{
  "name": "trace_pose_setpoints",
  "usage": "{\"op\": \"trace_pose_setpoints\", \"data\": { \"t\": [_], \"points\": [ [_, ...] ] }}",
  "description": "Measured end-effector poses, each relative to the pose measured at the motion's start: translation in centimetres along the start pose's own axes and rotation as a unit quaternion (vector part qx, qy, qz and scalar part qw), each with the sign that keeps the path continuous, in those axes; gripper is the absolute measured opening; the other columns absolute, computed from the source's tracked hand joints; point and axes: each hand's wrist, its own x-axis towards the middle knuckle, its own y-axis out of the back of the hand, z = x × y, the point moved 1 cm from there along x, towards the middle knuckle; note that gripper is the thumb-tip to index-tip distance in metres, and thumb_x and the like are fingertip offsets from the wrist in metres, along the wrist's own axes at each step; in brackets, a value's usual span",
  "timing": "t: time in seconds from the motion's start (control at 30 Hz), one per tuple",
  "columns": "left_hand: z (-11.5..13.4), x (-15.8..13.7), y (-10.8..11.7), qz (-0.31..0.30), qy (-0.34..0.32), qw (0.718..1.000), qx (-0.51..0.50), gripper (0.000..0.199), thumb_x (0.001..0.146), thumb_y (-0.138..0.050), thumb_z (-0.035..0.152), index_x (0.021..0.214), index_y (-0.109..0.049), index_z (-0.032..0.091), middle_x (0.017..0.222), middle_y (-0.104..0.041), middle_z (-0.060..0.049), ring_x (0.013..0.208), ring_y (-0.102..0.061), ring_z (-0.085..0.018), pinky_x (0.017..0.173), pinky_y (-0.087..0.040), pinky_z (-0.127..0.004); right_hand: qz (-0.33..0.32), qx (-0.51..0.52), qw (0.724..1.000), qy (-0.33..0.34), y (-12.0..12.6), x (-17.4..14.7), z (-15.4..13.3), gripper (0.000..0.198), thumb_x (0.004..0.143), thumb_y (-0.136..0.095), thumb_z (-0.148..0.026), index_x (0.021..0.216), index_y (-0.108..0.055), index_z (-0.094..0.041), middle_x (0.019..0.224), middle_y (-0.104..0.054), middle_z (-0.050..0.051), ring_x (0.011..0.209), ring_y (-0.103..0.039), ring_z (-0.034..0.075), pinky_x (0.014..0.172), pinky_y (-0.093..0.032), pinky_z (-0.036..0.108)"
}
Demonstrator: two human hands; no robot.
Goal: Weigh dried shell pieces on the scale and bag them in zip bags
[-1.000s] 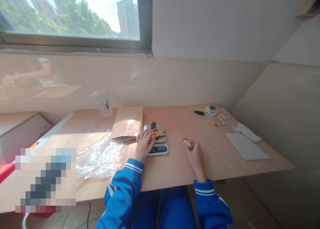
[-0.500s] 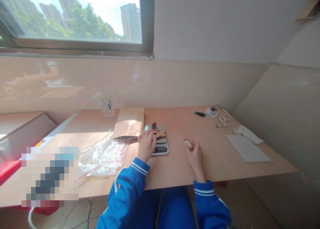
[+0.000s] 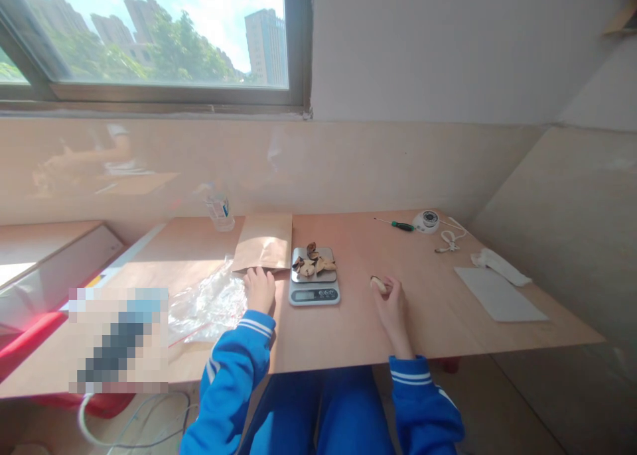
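Note:
My left hand (image 3: 261, 289) is at the near, mouth end of a brown paper bag (image 3: 266, 236); its fingers are stretched out and look apart, and their tips meet the bag's edge. In my right hand (image 3: 392, 302), above the table to the right of the scale, a pale, dark-edged dried mushroom piece (image 3: 379, 284) is pinched between thumb and fingers. Between the hands stands a kitchen scale (image 3: 314, 297). Several dried mushroom pieces (image 3: 308, 267) lie on its metal plate. The digits on its display are too small to read.
Crumpled clear plastic bag (image 3: 206, 309) lies left of my left hand. Farther back stands a plastic bottle (image 3: 221, 215). At the right are a screwdriver (image 3: 402, 226), a white dome camera (image 3: 426, 221) with its cable, and a white sheet (image 3: 497, 296). A blurred patch covers the left table corner.
My left hand has moved off the mushroom pieces on the scale, left to the paper bag's mouth. The scale is now uncovered. My right hand still holds its piece in about the same place.

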Motion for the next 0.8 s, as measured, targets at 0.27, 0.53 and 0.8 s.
{"op": "trace_pose_setpoints", "data": {
  "t": [0.27,0.53,0.8],
  "points": [
    [0.9,0.9,0.2,-0.082,0.040,0.988,0.121,0.048,0.087,-0.038,0.046,0.097,-0.063,0.006,0.102,-0.056,-0.021,0.102,-0.051,-0.034,0.087,-0.040,-0.041,0.017,-0.032,0.999,0.037,-0.3,-0.1,0.3,0.052,0.081,-0.046,-0.056,0.109,-0.054,-0.013,0.101,-0.065,0.018,0.090,-0.061,0.029,0.079,-0.047,0.043],
    [0.1,0.4,0.5,-0.063,0.060,0.996,0.006,0.048,0.083,-0.047,0.044,0.108,-0.051,0.003,0.104,-0.054,-0.021,0.101,-0.054,-0.033,0.087,-0.042,-0.042,-0.009,-0.149,0.980,0.130,-0.6,-0.8,-1.3,0.038,0.086,-0.044,-0.036,0.117,-0.054,-0.015,0.116,-0.059,0.017,0.107,-0.050,0.031,0.087,-0.040,0.048],
    [-1.4,0.1,0.0,-0.034,0.032,0.995,-0.092,0.025,0.082,-0.047,0.030,0.098,-0.055,0.011,0.095,-0.052,-0.014,0.093,-0.055,-0.028,0.085,-0.045,-0.042,-0.093,-0.158,0.954,0.236,-4.6,-3.8,-9.8,0.045,0.089,-0.041,-0.027,0.133,-0.045,-0.020,0.139,-0.046,0.013,0.125,-0.039,0.030,0.102,-0.025,0.052]
  ]
}}
